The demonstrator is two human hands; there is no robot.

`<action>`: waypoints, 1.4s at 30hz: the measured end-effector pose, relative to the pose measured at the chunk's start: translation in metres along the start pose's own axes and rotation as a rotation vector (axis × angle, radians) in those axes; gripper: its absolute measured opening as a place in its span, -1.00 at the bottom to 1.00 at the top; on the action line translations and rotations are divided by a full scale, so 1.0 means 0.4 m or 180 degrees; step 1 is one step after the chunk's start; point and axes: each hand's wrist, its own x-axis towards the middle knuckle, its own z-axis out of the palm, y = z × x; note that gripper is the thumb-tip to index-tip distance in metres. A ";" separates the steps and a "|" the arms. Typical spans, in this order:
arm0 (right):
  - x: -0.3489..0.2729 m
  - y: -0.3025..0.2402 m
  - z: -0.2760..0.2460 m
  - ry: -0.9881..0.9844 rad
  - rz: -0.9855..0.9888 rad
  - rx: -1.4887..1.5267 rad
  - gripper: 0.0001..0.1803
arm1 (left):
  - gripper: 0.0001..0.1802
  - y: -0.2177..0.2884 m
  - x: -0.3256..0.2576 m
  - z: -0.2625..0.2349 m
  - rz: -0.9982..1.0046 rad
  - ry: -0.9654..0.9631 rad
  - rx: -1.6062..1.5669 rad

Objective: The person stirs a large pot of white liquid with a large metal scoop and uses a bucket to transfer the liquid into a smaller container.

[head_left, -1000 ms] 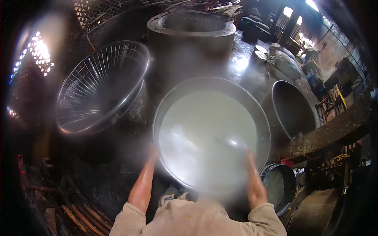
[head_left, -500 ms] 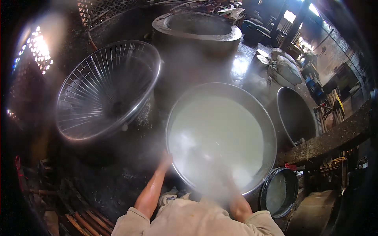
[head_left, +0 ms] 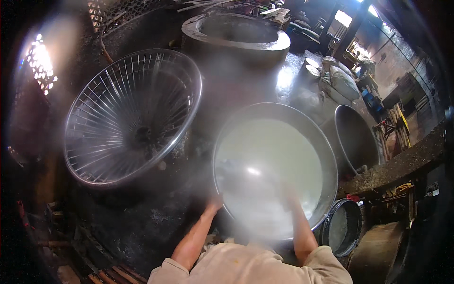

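Note:
A wide round metal vat (head_left: 331, 165) full of pale, milky liquid (head_left: 279, 142) stands right before me, and steam blurs its near half. At its near-left rim is my left hand (head_left: 216, 202), with the fingers closed over the edge. My right arm reaches in across the near-right rim. Above the liquid, steam hides most of my right hand (head_left: 287, 196), so its fingers and anything in them cannot be made out. A shiny highlight and a greyish blurred patch lie to the left of that hand.
Left of the vat leans a large slatted metal cone basket (head_left: 142, 135). Behind stands a round stone-rimmed well or stove (head_left: 189, 31). To the right are a tilted metal drum (head_left: 359, 142), a dark-rimmed bucket (head_left: 341, 227) and full sacks (head_left: 343, 83). Wood (head_left: 118, 274) lies at lower left.
Both hands and the vat appear further right in view. The right hand has moved forward and right over the liquid. My left hand stays at the rim.

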 end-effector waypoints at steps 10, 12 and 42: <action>0.371 0.107 0.144 0.0622 -0.0541 -0.0958 -0.63 | -0.59 0.005 -0.010 0.007 -0.0363 0.0362 -0.0138; 0.321 0.077 0.134 0.0318 -0.0039 -0.1635 -0.72 | -0.57 -0.013 -0.001 0.021 -0.0149 0.0658 0.0004; -0.235 0.425 -0.541 0.0144 0.0509 -0.0630 -0.56 | -0.51 -0.050 0.044 0.133 -0.0327 0.1296 -0.0532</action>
